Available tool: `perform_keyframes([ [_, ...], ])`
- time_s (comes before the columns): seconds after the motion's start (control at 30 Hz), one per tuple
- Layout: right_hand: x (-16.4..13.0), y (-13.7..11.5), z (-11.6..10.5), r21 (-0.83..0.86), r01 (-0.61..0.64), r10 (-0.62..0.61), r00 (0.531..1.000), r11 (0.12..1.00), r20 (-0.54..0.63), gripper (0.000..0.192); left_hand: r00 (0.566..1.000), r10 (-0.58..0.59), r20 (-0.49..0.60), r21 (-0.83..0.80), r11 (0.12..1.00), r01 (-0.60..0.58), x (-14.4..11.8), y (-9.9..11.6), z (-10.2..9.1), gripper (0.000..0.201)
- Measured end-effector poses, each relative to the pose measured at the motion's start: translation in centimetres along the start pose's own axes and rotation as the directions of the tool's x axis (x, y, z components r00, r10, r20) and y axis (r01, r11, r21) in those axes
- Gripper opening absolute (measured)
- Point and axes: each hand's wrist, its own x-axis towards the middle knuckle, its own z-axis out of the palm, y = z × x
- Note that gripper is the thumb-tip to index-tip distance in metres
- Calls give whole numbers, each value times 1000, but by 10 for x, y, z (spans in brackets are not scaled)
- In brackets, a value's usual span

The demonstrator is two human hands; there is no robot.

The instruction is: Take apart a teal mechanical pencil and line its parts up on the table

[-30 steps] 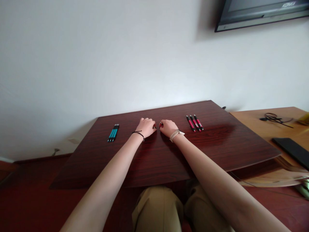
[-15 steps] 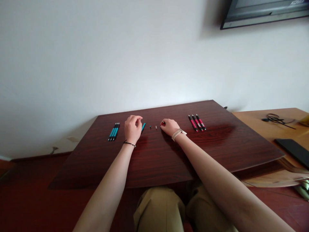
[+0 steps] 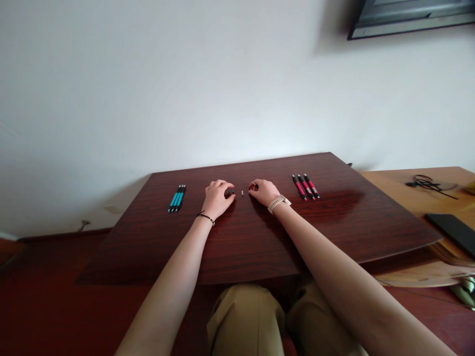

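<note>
Both of my hands rest near the middle of a dark red wooden tabletop [image 3: 260, 237]. My left hand [image 3: 218, 198] is curled with its fingertips closed on a small teal and dark pen part [image 3: 232, 190]. My right hand [image 3: 264, 192], with a pale watch on its wrist, pinches a small red pen part [image 3: 253, 186]. A tiny pale piece [image 3: 242, 193] lies on the wood between the two hands. Three teal pens [image 3: 177, 198] lie side by side to the left. Three red pens [image 3: 306, 186] lie side by side to the right.
A lighter wooden desk [image 3: 401, 193] adjoins on the right, with a coiled black cable [image 3: 426, 183] and a flat black device [image 3: 451, 230] on it. A dark screen [image 3: 408, 17] hangs on the white wall at the upper right. My knees sit under the table's near edge.
My left hand went left toward the teal pens, then came back to the centre, now closed over the teal part. The right hand has hardly moved. The camera drifted slightly left.
</note>
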Motion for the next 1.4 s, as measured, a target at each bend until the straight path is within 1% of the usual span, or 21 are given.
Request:
perform_keyframes([
  [0.1,-2,2,-6,41,-1,1,1000,999,-17,21,1000,-2,0,18,1000,2,1,0,2,22],
  [0.17,-5,3,-12,79,-11,15,999,997,-51,21,1000,-8,-2,28,1000,9,3,1,3,17],
  [0.27,-9,5,-23,155,-15,36,990,988,-135,20,1000,-10,3,30,1000,10,7,1,7,12],
  [0.37,-14,6,-34,247,8,47,975,969,-218,19,1000,-4,2,28,1000,4,9,-1,10,8],
  [0.53,-23,7,-47,401,99,36,948,911,-316,20,1000,-6,-6,16,1000,6,9,-5,13,7],
  [0.63,-27,7,-49,485,167,36,924,859,-381,25,1000,-17,-4,15,1000,17,8,-5,13,8],
  [0.7,-28,7,-47,550,212,38,912,808,-408,31,1000,-23,3,17,1000,23,8,-5,13,8],
  [0.87,-29,9,-39,741,273,78,913,614,-401,48,999,-31,8,12,999,31,7,-5,12,9],
  [1.13,-26,9,-38,852,302,147,907,428,-395,60,999,-41,12,14,999,41,5,-4,9,9],
  [1.23,-24,9,-35,871,299,146,914,390,-379,62,999,-43,9,16,999,43,4,-3,8,10],
  [1.4,-21,11,-30,868,275,159,917,413,-366,65,1000,-5,-13,-6,1000,5,4,3,6,19],
])
